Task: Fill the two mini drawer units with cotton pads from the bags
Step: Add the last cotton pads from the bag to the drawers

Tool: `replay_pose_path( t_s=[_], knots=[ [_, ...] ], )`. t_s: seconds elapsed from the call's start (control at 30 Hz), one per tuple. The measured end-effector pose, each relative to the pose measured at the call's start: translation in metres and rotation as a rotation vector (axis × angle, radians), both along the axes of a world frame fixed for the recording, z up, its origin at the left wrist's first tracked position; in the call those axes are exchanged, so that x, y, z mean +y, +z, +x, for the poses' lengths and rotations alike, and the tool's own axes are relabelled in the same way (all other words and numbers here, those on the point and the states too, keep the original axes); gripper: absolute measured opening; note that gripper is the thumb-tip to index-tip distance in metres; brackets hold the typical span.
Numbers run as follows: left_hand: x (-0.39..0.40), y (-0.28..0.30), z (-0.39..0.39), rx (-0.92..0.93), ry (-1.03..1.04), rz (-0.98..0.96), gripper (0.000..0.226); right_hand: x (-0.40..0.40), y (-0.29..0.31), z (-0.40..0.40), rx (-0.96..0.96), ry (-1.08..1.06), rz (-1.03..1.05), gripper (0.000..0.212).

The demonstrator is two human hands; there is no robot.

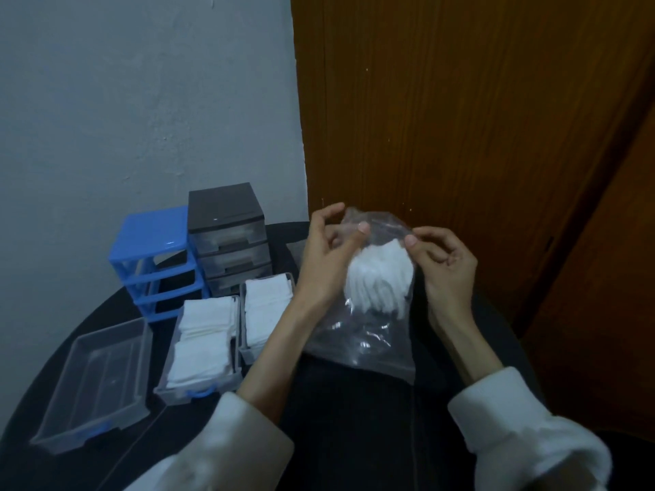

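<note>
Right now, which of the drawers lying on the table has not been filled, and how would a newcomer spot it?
Start at the blue drawer frame standing by the grey wall on the dark round table. Three clear drawers lie in front of it in a row. The empty drawer is the leftmost and nearest the table edge; unlike the two drawers of cotton pads beside it, it holds nothing white.

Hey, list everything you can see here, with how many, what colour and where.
Blue drawer frame: one, blue, drawers out, back left of table.
Dark drawer unit: one, grey-black, drawers in, right of the blue frame.
Empty drawer: one, clear, blue handle, front left.
Filled drawers: two, clear, holding white pads, centre.
Plastic bag: one, clear, white cotton pads inside, held up.
Table: one, black.
Left hand: pinches the bag top.
Right hand: pinches the bag top.
</note>
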State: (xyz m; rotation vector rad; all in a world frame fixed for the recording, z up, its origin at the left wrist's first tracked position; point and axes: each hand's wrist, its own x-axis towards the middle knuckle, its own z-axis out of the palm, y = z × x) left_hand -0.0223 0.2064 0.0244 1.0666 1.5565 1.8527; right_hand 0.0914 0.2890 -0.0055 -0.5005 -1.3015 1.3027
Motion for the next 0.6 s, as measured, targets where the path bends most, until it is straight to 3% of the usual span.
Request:
replay_pose_path(
  t_s=[0.07,0.13,0.23,0.33,0.47,0.53,0.6],
  knots=[
    [-0.002,0.0,-0.002,0.097,-0.139,-0.068,0.049,0.005,-0.001,0.001,0.1,-0.054,-0.096,0.015],
    [-0.004,-0.001,-0.002,0.123,-0.201,-0.079,0.041,0.008,-0.003,-0.001,0.14,-0.036,-0.146,0.015],
    [-0.002,-0.008,-0.005,0.131,-0.069,-0.05,0.029,0.007,-0.005,-0.005,0.087,0.081,-0.14,0.009],
    [-0.001,-0.011,-0.012,0.056,0.01,0.016,0.033,0.005,-0.006,-0.007,-0.079,0.181,-0.019,0.014],
    [-0.001,-0.013,-0.012,0.18,0.054,0.025,0.012,0.002,-0.005,-0.007,-0.139,0.214,0.055,0.016],
    [-0.002,-0.011,-0.009,0.173,-0.034,0.022,0.005,0.004,-0.003,-0.004,-0.139,0.146,0.07,0.012],
    [-0.003,-0.006,-0.005,0.135,-0.164,-0.04,0.017,0.009,-0.003,-0.001,-0.119,0.058,0.045,0.01]
  ],
)
